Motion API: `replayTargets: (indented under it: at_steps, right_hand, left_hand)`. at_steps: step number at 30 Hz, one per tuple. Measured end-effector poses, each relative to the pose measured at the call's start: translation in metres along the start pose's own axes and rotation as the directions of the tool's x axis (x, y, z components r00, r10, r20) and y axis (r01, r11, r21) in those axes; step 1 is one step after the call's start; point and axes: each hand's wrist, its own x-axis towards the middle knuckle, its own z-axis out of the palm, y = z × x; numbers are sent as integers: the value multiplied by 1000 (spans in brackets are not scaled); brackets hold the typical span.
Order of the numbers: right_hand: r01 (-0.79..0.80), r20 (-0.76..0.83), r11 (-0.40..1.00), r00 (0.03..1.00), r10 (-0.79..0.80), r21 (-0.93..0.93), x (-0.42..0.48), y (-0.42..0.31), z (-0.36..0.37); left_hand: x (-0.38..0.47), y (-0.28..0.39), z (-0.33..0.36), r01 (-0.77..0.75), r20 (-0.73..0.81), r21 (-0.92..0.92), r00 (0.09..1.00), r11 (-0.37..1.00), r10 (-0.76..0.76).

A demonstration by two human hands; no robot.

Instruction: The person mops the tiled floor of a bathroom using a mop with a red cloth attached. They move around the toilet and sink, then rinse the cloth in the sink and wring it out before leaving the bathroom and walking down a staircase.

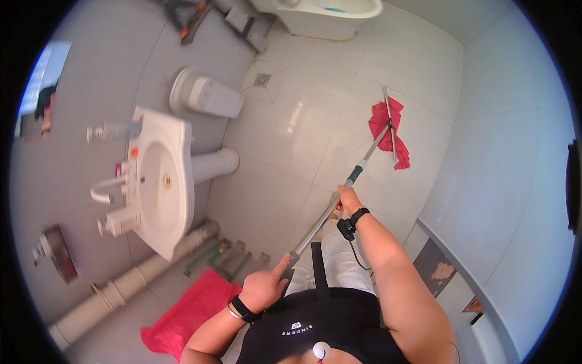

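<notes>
My left hand (263,289) grips the dark end of a metal telescopic pole (313,231), near my waist, with its index finger stretched along the handle. Farther up, below the green and white joint, my right hand (348,200) is closed around the same pole. The pole slants away to the upper right and meets a thin metal crossbar (392,141) near the floor. A crumpled red cloth (386,116) lies on the pale floor tiles under the crossbar, part of it trailing toward me.
A white washbasin (166,191) on a pedestal (216,164) stands at the left. A toilet (327,22) is at the top, near a floor drain (262,80). Another red cloth (191,314) lies lower left, beside a beige pipe (132,284). A wall rises at the right.
</notes>
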Motion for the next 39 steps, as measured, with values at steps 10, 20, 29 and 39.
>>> replayTargets:
  at_steps: [10, 20, 29, 39]
  right_hand:
    - [215, 350, 779, 937, 6, -589, -32, 208, 73]
    - [-183, 233, 646, 833, 503, -741, -168, 300, 177]
    - [327, 358, 165, 718, 597, -930, -198, 334, 109]
    - [63, 29, -12, 611, 791, -998, -277, 294, -17]
  left_hand:
    - [-179, -41, 86, 371, 74, -301, 928, 879, -366]
    - [-315, 7, 193, 618, 232, -702, 668, 354, -707]
    - [-307, 131, 246, 265, 455, -890, 581, -371, -675]
    - [-338, 255, 244, -122, 388, -759, 705, -640, -594]
